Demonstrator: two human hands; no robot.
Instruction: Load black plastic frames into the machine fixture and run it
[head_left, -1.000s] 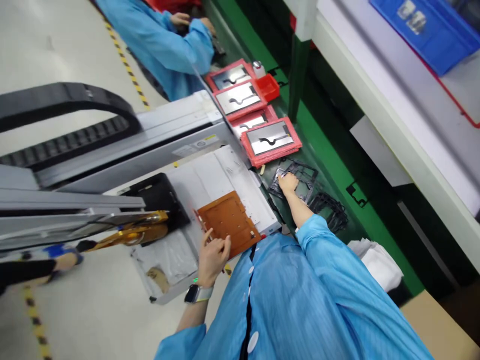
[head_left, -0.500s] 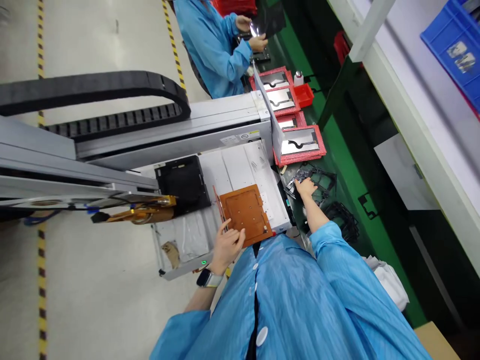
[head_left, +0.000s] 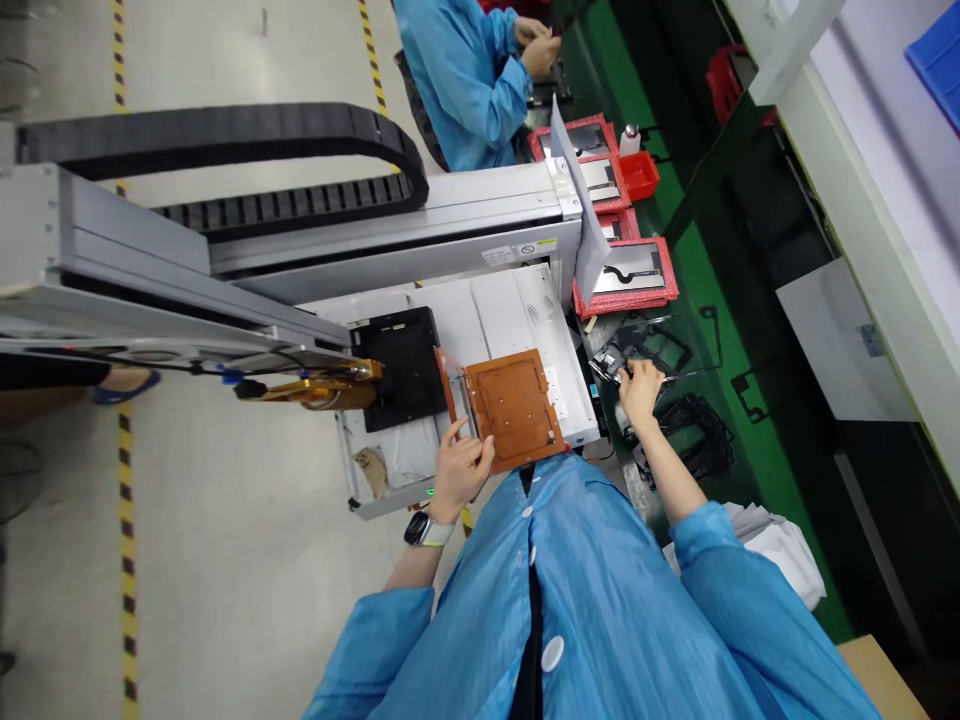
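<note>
An orange-brown fixture plate (head_left: 514,405) with small holes lies on the white machine bed, its narrow hinged flap (head_left: 452,385) raised along the left side. My left hand (head_left: 459,472), wearing a watch, touches the flap's near end with the index finger; its thumb stands apart by the plate's corner. On the dark bench to the right, my right hand (head_left: 640,392) has its fingers closed on a thin black plastic frame (head_left: 664,348). Its fingertips are partly hidden. More black frames (head_left: 694,435) lie in a tangled heap beside that wrist.
A black flat fixture (head_left: 405,365) sits on the bed under a brass-coloured machine head (head_left: 322,390). The gantry beam (head_left: 495,215) crosses behind. Red foam trays (head_left: 664,285) hold silver panels. A co-worker in blue (head_left: 465,85) works beyond. White cloth (head_left: 780,550) lies at right.
My right hand has turned and its fingers have closed on a frame, which has shifted. My left hand stays by the flap. The whole view has shifted; the co-worker's hands have come together.
</note>
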